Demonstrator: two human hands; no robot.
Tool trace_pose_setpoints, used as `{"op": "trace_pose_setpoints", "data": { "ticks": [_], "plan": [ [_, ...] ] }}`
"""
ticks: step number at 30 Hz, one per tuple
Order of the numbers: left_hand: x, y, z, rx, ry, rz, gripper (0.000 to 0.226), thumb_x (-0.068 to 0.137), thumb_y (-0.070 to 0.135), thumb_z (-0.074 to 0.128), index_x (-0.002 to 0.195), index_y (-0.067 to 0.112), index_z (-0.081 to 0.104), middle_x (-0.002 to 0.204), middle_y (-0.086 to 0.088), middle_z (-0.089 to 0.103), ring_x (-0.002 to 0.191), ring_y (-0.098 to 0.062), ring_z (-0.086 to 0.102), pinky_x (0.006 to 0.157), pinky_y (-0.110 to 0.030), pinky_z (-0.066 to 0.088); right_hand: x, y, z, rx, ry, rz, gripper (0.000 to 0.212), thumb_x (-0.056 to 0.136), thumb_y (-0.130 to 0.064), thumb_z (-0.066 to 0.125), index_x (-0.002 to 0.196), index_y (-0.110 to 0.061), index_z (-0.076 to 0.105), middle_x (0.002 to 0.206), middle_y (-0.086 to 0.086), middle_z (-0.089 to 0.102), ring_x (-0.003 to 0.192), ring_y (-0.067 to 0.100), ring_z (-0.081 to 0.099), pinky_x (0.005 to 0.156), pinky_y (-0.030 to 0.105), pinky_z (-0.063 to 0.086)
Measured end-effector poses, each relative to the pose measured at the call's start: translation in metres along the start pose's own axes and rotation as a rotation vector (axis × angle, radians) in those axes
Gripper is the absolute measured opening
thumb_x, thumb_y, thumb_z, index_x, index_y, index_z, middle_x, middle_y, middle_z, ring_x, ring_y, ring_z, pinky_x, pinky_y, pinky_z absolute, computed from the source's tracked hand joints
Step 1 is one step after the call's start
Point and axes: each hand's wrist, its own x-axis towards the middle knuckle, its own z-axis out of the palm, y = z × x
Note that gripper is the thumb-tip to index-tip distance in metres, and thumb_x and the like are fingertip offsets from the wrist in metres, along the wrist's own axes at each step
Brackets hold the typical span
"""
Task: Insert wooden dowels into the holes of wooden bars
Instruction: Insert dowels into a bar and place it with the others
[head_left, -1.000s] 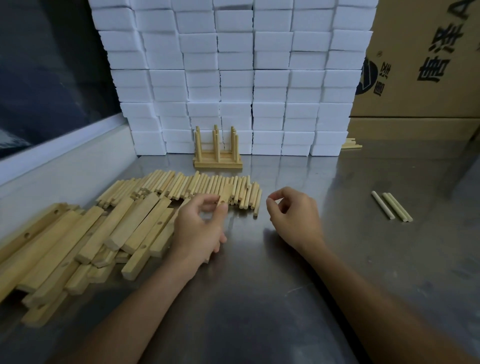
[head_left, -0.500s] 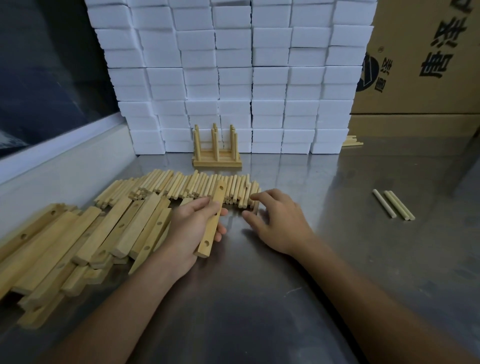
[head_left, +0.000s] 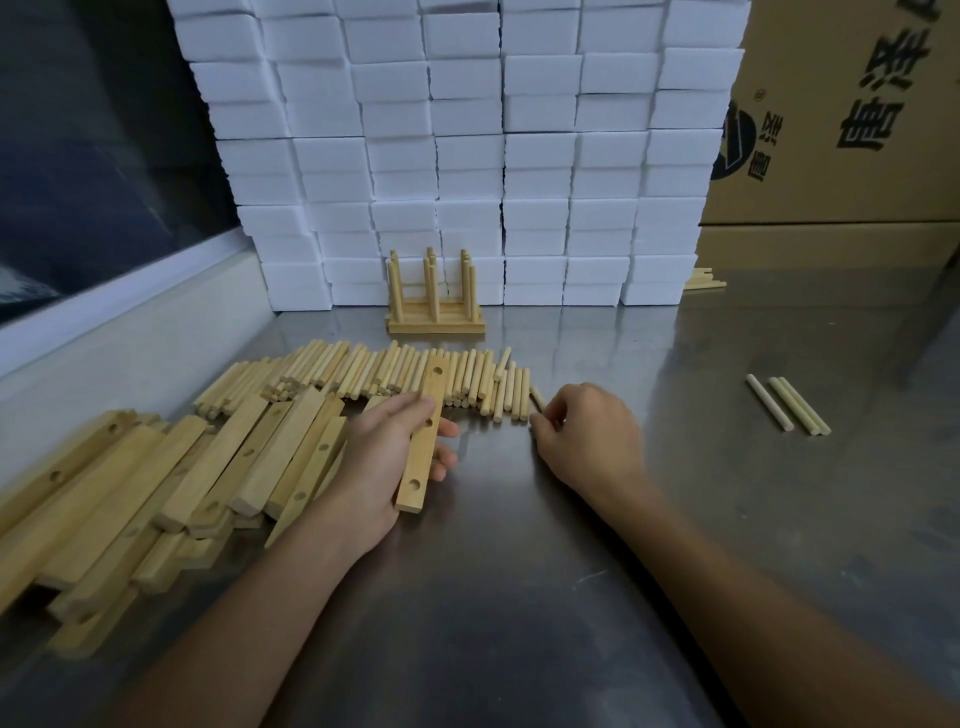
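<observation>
My left hand (head_left: 384, 457) has its grip wrapped round a wooden bar (head_left: 423, 436), holes facing up, its far end lying over the row of dowels (head_left: 395, 376) on the desk (head_left: 519, 597). My right hand (head_left: 584, 436) pinches one dowel (head_left: 537, 399) at the row's right end, fingertips curled on it. A heap of bars (head_left: 171, 483) sits to the left. Behind the row stands a finished rack (head_left: 435, 299) against stacked white blocks (head_left: 467, 145). Three loose dowels (head_left: 789, 404) lie well apart to the right, near a cardboard box (head_left: 857, 114).
</observation>
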Motion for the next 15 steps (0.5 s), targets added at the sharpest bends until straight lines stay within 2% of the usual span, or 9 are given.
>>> {"op": "trace_pose_setpoints", "data": {
  "ticks": [2,4,7,9,11,13,15],
  "plan": [
    [0.0012,-0.001,-0.0006,0.002,-0.007,0.0,0.016,0.098,0.012,0.054,0.109,0.003,0.063,0.073,-0.012,0.07,0.05,-0.023,0.058,0.041,-0.027,0.044,0.0006,0.0008,-0.0008,0.024,0.013,0.061,0.011,0.09,-0.031,0.065,0.091,-0.02,0.063,0.089,-0.002,0.066,0.078,0.018,0.058,0.064,0.031,0.045],
    [0.002,-0.0019,-0.0014,0.006,-0.014,0.001,0.016,0.098,0.013,0.055,0.107,0.002,0.063,0.074,-0.012,0.07,0.05,-0.023,0.058,0.041,-0.027,0.044,0.0014,0.0026,0.0007,-0.001,-0.007,0.072,0.018,0.09,-0.024,0.065,0.106,-0.016,0.061,0.098,0.001,0.064,0.086,0.021,0.057,0.067,0.032,0.042],
    [0.003,-0.0028,-0.0025,0.007,-0.016,0.005,0.015,0.098,0.013,0.055,0.106,0.003,0.064,0.074,-0.013,0.07,0.051,-0.023,0.058,0.042,-0.027,0.044,0.0032,0.0055,0.0025,-0.035,-0.015,0.059,0.025,0.09,-0.016,0.062,0.114,-0.012,0.061,0.106,0.005,0.05,0.092,0.024,0.05,0.073,0.03,0.04],
    [0.0031,-0.0029,-0.0022,0.0,-0.014,0.006,0.015,0.097,0.012,0.056,0.106,0.003,0.064,0.074,-0.013,0.07,0.05,-0.023,0.058,0.041,-0.027,0.044,0.0051,0.0054,0.0023,0.041,0.002,0.07,0.03,0.089,-0.01,0.06,0.118,-0.014,0.059,0.106,0.003,0.044,0.086,0.02,0.047,0.069,0.027,0.037],
    [0.0029,-0.0027,-0.0015,-0.01,-0.012,0.006,0.014,0.097,0.011,0.057,0.106,0.003,0.064,0.073,-0.014,0.07,0.05,-0.023,0.057,0.041,-0.027,0.044,0.0059,0.0033,0.0016,0.154,0.017,0.051,0.028,0.09,-0.005,0.053,0.116,-0.015,0.056,0.097,-0.002,0.047,0.074,0.015,0.047,0.058,0.027,0.037],
    [0.0022,-0.0022,-0.001,-0.016,-0.016,0.007,0.015,0.097,0.01,0.057,0.107,0.003,0.064,0.074,-0.014,0.069,0.051,-0.023,0.058,0.041,-0.027,0.045,0.0044,0.0013,0.0017,0.25,0.057,-0.03,0.012,0.097,-0.014,0.047,0.107,-0.015,0.054,0.083,-0.003,0.055,0.068,0.014,0.051,0.056,0.033,0.044],
    [0.0011,-0.0017,-0.0011,-0.024,-0.025,0.009,0.016,0.097,0.009,0.057,0.109,0.003,0.064,0.074,-0.015,0.069,0.051,-0.023,0.058,0.041,-0.027,0.045,0.0012,-0.001,0.0007,0.324,0.113,-0.114,0.016,0.102,-0.031,0.044,0.096,-0.019,0.053,0.073,-0.005,0.057,0.064,0.012,0.053,0.055,0.035,0.044]
  ]
}}
